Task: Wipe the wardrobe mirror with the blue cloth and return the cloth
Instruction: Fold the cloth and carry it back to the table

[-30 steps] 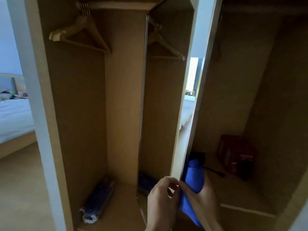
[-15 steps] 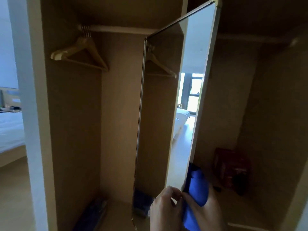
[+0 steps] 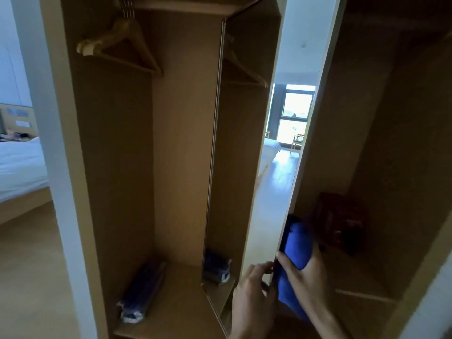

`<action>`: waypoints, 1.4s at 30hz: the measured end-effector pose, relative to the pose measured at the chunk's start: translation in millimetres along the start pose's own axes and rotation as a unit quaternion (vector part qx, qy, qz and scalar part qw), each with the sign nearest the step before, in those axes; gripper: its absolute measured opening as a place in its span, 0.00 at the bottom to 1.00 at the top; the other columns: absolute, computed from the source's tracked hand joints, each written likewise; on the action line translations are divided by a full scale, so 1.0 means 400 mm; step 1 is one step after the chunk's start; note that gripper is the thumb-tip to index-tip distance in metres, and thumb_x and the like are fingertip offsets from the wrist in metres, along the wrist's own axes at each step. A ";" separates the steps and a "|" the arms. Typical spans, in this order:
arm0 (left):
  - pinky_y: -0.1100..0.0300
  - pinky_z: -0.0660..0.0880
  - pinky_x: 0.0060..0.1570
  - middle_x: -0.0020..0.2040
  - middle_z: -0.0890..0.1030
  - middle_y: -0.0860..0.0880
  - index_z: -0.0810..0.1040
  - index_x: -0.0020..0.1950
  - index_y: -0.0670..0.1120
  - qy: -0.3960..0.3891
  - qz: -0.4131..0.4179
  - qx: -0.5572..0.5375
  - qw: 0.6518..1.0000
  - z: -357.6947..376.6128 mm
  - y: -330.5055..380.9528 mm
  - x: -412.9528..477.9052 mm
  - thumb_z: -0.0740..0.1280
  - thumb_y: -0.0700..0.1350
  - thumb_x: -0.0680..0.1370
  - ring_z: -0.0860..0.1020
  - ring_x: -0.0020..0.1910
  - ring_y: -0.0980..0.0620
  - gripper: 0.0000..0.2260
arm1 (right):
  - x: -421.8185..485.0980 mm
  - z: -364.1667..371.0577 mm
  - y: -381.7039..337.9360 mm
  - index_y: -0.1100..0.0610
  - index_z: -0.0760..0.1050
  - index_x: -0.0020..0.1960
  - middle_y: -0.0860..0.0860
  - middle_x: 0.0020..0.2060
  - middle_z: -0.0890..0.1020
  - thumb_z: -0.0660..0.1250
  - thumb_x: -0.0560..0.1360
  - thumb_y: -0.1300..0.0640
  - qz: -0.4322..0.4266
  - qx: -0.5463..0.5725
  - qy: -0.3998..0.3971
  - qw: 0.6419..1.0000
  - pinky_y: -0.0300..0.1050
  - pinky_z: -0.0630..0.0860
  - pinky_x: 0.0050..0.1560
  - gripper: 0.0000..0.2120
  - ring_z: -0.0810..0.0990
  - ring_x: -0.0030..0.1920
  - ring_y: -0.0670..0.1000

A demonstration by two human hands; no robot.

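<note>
The tall framed mirror (image 3: 259, 172) stands edge-on in the middle of the open wooden wardrobe and reflects a bedroom and a window. My left hand (image 3: 252, 299) grips the mirror's outer edge near the bottom, fingers curled against the frame. Just right of that edge, my right hand (image 3: 310, 282) holds the rolled blue cloth (image 3: 297, 248), which rests against the mirror's back side. The lower end of the cloth hangs below my palm.
Wooden hangers (image 3: 117, 45) hang from the rail at top left. A dark wrapped bundle (image 3: 141, 289) lies on the left compartment's floor. A dark red box (image 3: 340, 221) sits in the right compartment. A white bed (image 3: 19, 167) stands at far left.
The mirror has swung out a little, so its face shows more of the reflected room. Both hands stay at its lower edge, the right one still holding the cloth.
</note>
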State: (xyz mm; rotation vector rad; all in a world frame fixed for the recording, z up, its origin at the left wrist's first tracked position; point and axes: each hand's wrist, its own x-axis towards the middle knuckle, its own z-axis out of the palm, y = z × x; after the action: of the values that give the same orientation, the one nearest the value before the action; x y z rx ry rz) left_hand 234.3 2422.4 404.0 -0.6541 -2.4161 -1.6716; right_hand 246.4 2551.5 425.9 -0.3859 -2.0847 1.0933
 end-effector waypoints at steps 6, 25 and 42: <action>0.59 0.80 0.54 0.62 0.78 0.64 0.76 0.71 0.60 -0.024 -0.007 0.003 1.000 -0.005 -0.021 -0.031 0.68 0.46 0.82 0.81 0.47 0.64 0.19 | -0.024 0.007 0.044 0.57 0.68 0.72 0.50 0.57 0.80 0.77 0.73 0.50 0.035 0.010 -0.060 0.998 0.26 0.69 0.45 0.33 0.77 0.49 0.41; 0.55 0.80 0.48 0.52 0.81 0.59 0.79 0.58 0.55 0.063 0.002 -0.045 0.997 -0.059 -0.049 -0.044 0.69 0.47 0.82 0.80 0.49 0.58 0.06 | -0.110 0.076 0.016 0.38 0.70 0.62 0.38 0.42 0.82 0.61 0.71 0.25 0.008 -0.040 -0.043 0.998 0.43 0.81 0.37 0.26 0.83 0.39 0.40; 0.62 0.79 0.37 0.44 0.83 0.58 0.80 0.48 0.55 0.135 -0.013 -0.081 0.987 -0.190 -0.086 0.007 0.72 0.43 0.80 0.82 0.42 0.56 0.07 | -0.107 0.151 -0.101 0.43 0.72 0.62 0.43 0.45 0.84 0.70 0.72 0.35 0.011 -0.007 -0.118 0.993 0.46 0.81 0.47 0.22 0.83 0.43 0.41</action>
State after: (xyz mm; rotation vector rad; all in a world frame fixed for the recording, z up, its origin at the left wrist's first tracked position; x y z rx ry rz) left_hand 207.0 2343.6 404.0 -0.3863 -2.1279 -1.8456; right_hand 234.3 2468.5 416.2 -0.2980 -2.3004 1.1851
